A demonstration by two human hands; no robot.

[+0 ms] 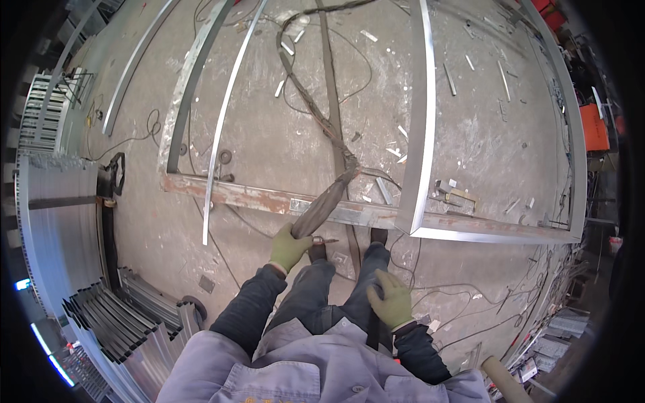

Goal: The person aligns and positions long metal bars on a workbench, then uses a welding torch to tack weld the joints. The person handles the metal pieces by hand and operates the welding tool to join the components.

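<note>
My left hand (289,248), in a yellow-green glove, is closed round what looks like a welding torch. Its thin reddish tip (327,240) pokes out to the right of the fingers; the handle is hidden in the glove. From that hand a thick cable in a dark sleeve (322,207) runs forward over the rusty near bar (259,196) of a metal frame and on across the floor. My right hand (391,300), gloved alike, hangs by my right thigh with its fingers loosely apart and nothing in it.
A bright metal profile (425,121) and a thin strip (228,114) lie across the frame. Stacked metal profiles (121,312) stand at my left. Metal offcuts (457,195) and thin cables (470,292) litter the floor. An orange box (594,127) sits at the far right.
</note>
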